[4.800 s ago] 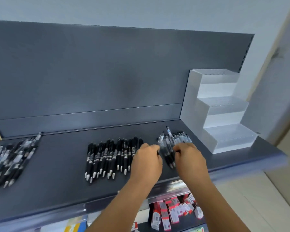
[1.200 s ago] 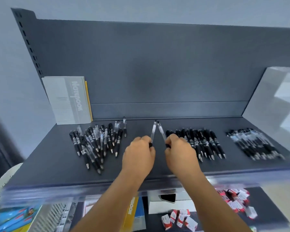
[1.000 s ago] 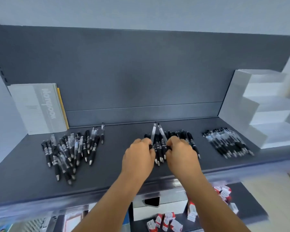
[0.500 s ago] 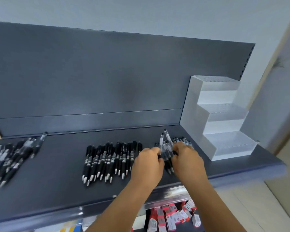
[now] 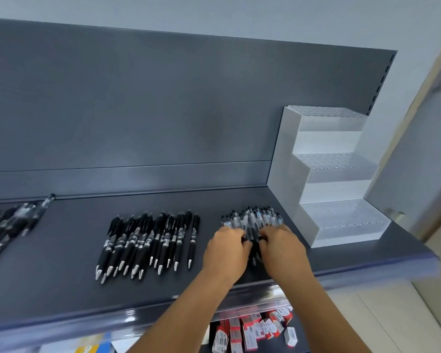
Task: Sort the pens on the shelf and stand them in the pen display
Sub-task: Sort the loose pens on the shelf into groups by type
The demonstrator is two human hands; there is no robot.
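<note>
Both hands work at the front of a dark grey shelf. The left hand and right hand sit knuckles-up, side by side and almost touching, fingers curled down over the near ends of a cluster of clear-barrelled pens. The dark grips of a few pens show in the narrow gap between the two hands; each hand appears to pinch pens there, though the fingertips are hidden beneath the knuckles. The far ends of the clear pens fan out just beyond the fingers, lying flat on the shelf.

Left of the left hand, near but apart, lies a row of black pens, flat, tips toward the person. Well to the left, at the frame edge, is a third, looser heap of pens, partly blurred.

Just right of the right hand and slightly beyond it stands the white pen display, a three-step stand with perforated tops, set against the shelf's back panel. No pens stand in it.

Below the hands, under the shelf edge, a lower shelf holds small red-and-white boxes, jumbled. Both forearms reach up from the bottom of the frame.
</note>
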